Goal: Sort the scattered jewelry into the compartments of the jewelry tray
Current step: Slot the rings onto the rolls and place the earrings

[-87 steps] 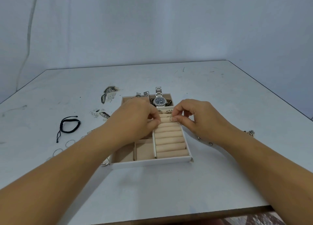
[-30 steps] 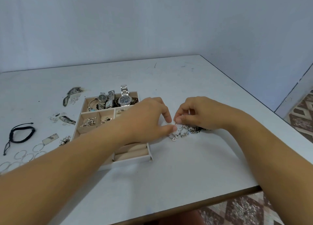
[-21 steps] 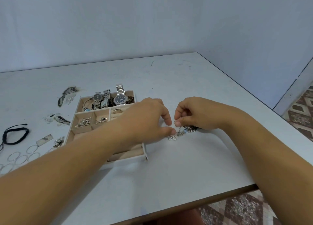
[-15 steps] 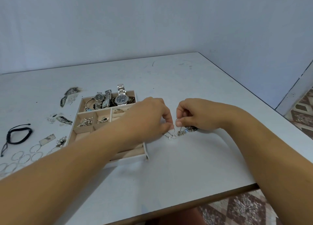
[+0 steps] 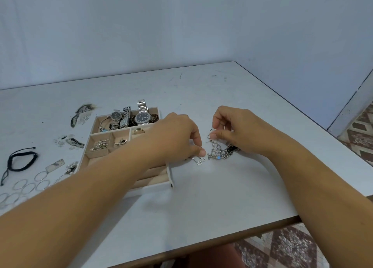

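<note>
The beige jewelry tray lies left of centre; its back compartment holds several watches, and small pieces fill the little compartments. Right of the tray lies a tangle of silver chains and charms. My right hand pinches a thin ring-shaped piece lifted off the top of that tangle. My left hand reaches across the tray, thumb and fingertips pressed down on a small silver heart-link chain on the table.
Left of the tray lie a black cord bracelet, several silver bangles, a small plate tag and dark patterned pieces. The table's right edge and front edge are close.
My right hand has risen a little, lifting the ring-shaped piece off the tangle. My left hand stays pressed on the small chain. Earlier, both hands were at the tray's ring rolls.
</note>
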Motion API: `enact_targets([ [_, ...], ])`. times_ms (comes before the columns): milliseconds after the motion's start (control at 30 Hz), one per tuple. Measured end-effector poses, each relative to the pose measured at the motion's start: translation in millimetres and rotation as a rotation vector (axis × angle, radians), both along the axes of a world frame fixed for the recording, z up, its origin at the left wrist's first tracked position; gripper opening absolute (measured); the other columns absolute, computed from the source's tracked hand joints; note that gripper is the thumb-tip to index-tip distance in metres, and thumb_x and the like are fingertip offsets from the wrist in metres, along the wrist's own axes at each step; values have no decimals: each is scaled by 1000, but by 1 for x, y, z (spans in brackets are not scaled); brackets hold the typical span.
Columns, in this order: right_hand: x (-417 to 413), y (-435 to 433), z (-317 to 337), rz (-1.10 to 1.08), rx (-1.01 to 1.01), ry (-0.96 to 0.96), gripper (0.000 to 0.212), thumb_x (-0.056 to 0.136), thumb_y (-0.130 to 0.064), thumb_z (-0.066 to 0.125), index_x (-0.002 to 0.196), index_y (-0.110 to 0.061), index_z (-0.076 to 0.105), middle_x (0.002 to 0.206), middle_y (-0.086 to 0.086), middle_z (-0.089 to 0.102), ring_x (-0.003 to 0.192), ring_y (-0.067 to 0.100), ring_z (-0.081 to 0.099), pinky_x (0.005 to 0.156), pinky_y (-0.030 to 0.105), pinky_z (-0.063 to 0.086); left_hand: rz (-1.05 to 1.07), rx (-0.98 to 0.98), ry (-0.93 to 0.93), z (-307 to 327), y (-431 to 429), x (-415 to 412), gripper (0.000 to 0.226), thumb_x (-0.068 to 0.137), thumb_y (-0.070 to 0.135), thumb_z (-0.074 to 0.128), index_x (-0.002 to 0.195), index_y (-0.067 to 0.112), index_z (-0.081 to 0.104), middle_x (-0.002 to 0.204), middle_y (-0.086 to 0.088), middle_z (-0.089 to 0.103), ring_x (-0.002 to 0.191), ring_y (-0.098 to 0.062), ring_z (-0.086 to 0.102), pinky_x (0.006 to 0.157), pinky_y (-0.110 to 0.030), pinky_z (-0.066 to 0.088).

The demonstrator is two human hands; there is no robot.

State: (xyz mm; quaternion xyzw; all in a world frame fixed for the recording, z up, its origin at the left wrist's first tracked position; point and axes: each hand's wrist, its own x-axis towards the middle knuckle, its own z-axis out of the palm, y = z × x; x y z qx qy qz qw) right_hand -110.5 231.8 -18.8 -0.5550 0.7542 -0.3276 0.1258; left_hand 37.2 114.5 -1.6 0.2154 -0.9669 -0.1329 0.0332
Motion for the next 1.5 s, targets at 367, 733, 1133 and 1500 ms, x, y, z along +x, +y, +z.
enact_targets([
  [367, -1, 2, -2, -20, -48, 16, 14, 79, -27, 73, 83, -27, 59, 76, -4, 60, 60, 2, 48, 57, 13, 40, -82, -51, -6, 0, -4, 0, 25, 81, 46, 67, 70, 30, 51, 83, 14, 58, 94, -7, 48, 82, -31, 24],
  [733, 32, -12, 21, 69, -111, 151, 6, 85, -24, 67, 83, -25, 62, 79, -15, 62, 78, 5, 51, 63, 11, 39, 83, -17, 418, 27, -42, 99, 8, 79, 25, 74, 82, 29, 68, 73, 20, 65, 74, 18, 54, 67, 3, 35],
  [1133, 83, -60, 28, 173, -211, 213, 7, 87, -23, 64, 83, -24, 59, 78, -16, 60, 75, -1, 50, 66, 11, 40, 56, 0, 409, -4, -52, 117, 3, 79, 26, 74, 82, 26, 73, 72, 18, 66, 83, 5, 57, 69, -4, 41],
  [1500, 79, -54, 8, 156, -281, 147, 7, 86, -22, 67, 83, -24, 61, 78, -13, 63, 73, 7, 54, 69, 21, 46, -29, -97, 408, -12, -60, 109, 2, 78, 22, 75, 80, 22, 76, 77, 8, 61, 82, -10, 51, 73, -25, 38],
])
